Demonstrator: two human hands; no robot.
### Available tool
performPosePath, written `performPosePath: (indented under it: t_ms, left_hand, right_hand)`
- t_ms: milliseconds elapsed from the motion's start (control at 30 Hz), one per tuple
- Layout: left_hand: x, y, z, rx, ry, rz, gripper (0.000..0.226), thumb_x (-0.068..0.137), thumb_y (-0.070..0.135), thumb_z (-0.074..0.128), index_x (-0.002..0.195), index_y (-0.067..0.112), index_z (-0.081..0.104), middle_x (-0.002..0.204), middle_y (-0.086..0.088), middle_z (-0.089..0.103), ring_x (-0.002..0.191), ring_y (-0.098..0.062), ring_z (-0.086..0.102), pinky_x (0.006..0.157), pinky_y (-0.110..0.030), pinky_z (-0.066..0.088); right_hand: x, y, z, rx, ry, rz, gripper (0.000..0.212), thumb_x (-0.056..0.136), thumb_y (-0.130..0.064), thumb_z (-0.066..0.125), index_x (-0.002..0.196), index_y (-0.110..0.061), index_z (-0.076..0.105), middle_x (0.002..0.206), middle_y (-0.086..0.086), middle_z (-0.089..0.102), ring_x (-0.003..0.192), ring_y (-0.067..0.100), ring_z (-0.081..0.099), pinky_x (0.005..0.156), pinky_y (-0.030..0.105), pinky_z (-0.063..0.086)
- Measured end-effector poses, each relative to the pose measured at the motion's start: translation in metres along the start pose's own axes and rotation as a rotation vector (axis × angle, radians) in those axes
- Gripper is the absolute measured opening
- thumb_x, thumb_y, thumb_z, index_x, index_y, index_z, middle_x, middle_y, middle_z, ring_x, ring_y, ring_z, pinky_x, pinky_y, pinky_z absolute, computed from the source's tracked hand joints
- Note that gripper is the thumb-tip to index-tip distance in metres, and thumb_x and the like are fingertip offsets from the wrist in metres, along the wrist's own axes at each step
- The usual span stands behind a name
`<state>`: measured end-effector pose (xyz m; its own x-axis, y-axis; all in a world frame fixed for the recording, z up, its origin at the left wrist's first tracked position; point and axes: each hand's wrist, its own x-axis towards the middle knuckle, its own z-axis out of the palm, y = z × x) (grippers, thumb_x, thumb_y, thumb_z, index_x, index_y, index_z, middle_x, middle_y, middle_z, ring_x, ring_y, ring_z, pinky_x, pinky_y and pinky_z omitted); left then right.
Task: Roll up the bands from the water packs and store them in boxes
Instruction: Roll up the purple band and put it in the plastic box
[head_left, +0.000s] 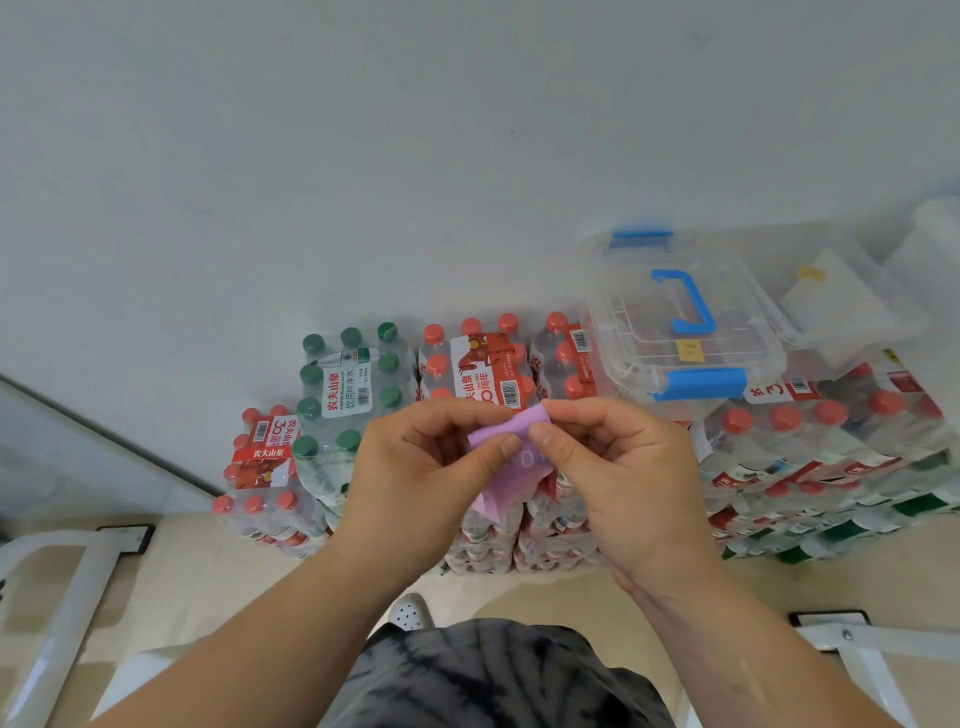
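Together, 2 hands (415, 467) (618, 467) pinch the band (513, 484).

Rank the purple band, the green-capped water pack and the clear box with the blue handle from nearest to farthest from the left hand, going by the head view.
1. purple band: pinched by the left hand at its fingertips.
2. green-capped water pack: just beyond the hand, to its left.
3. clear box: farthest, up and to the right, past the right hand.
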<state>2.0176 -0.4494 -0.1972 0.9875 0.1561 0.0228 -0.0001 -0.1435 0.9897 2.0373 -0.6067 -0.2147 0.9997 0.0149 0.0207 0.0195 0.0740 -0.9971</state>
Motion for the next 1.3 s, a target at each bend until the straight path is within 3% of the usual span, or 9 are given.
performPosePath:
  t_ms: [133, 333, 533, 700, 800, 933, 1100, 1300]
  left_hand:
    - [0.001, 0.001, 0.001, 0.002, -0.011, -0.016, 0.017, 0.080, 0.002, 0.076, 0.091, 0.014, 0.078, 0.083, -0.002, 0.078, 0.077, -0.020, 0.074, 0.068, -0.022, 0.058]
    - [0.002, 0.004, 0.002, -0.054, -0.034, -0.036, 0.020, 0.078, 0.007, 0.076, 0.086, 0.026, 0.079, 0.083, -0.003, 0.078, 0.078, -0.023, 0.073, 0.072, -0.031, 0.062]
    - [0.004, 0.007, 0.005, -0.103, -0.029, -0.065, 0.019, 0.068, 0.019, 0.077, 0.086, 0.018, 0.079, 0.083, -0.006, 0.077, 0.078, -0.020, 0.073, 0.072, -0.031, 0.061]
    - [0.006, 0.010, 0.004, -0.092, -0.065, -0.079, 0.020, 0.069, 0.002, 0.080, 0.085, 0.015, 0.078, 0.082, -0.006, 0.078, 0.074, -0.017, 0.073, 0.066, -0.024, 0.058]
    - [0.006, 0.013, 0.004, -0.085, -0.071, -0.085, 0.022, 0.070, -0.001, 0.079, 0.087, 0.013, 0.077, 0.081, -0.005, 0.078, 0.074, -0.016, 0.074, 0.066, -0.021, 0.057]
    - [0.005, 0.015, 0.004, -0.124, -0.070, -0.086, 0.021, 0.065, 0.013, 0.078, 0.084, 0.019, 0.079, 0.084, -0.007, 0.079, 0.077, -0.019, 0.074, 0.068, -0.025, 0.059]
    - [0.005, 0.014, 0.004, -0.146, -0.057, -0.095, 0.019, 0.066, 0.018, 0.077, 0.084, 0.020, 0.080, 0.083, -0.009, 0.078, 0.076, -0.019, 0.073, 0.070, -0.025, 0.059]
    - [0.004, 0.012, 0.003, -0.127, -0.068, -0.094, 0.021, 0.069, 0.016, 0.075, 0.090, 0.015, 0.078, 0.083, -0.007, 0.078, 0.075, -0.016, 0.073, 0.070, -0.024, 0.059]
  right_hand:
    - [0.001, 0.001, -0.002, -0.006, -0.017, -0.014, 0.023, 0.080, -0.006, 0.078, 0.088, -0.027, 0.074, 0.081, -0.006, 0.077, 0.074, 0.010, 0.073, 0.070, 0.025, 0.060]
    - [0.007, -0.002, -0.011, -0.046, -0.160, -0.011, 0.037, 0.084, -0.002, 0.074, 0.109, -0.028, 0.069, 0.076, -0.002, 0.072, 0.073, 0.008, 0.070, 0.072, 0.023, 0.058]
    - [0.011, 0.004, -0.020, -0.165, -0.203, -0.068, 0.038, 0.083, -0.006, 0.077, 0.112, -0.030, 0.072, 0.090, 0.003, 0.073, 0.086, 0.021, 0.070, 0.080, 0.034, 0.061]
    - [0.010, -0.002, -0.021, -0.107, -0.201, -0.058, 0.033, 0.086, -0.002, 0.072, 0.100, -0.031, 0.072, 0.089, -0.006, 0.076, 0.082, 0.010, 0.071, 0.074, 0.021, 0.058]
    - [0.010, -0.004, -0.021, -0.102, -0.209, -0.039, 0.035, 0.085, 0.000, 0.072, 0.103, -0.030, 0.071, 0.088, -0.007, 0.075, 0.080, 0.006, 0.070, 0.072, 0.017, 0.056]
    - [0.011, -0.007, -0.023, -0.092, -0.237, -0.038, 0.042, 0.085, 0.001, 0.073, 0.113, -0.030, 0.067, 0.082, -0.004, 0.073, 0.081, 0.016, 0.070, 0.077, 0.023, 0.059]
    - [0.012, -0.007, -0.024, -0.114, -0.272, -0.043, 0.040, 0.084, -0.001, 0.075, 0.113, -0.029, 0.070, 0.092, 0.003, 0.075, 0.089, 0.024, 0.072, 0.084, 0.039, 0.061]
    - [0.009, -0.011, -0.021, -0.043, -0.236, -0.037, 0.028, 0.076, -0.030, 0.070, 0.104, -0.030, 0.072, 0.092, -0.001, 0.076, 0.088, 0.017, 0.072, 0.082, 0.028, 0.060]
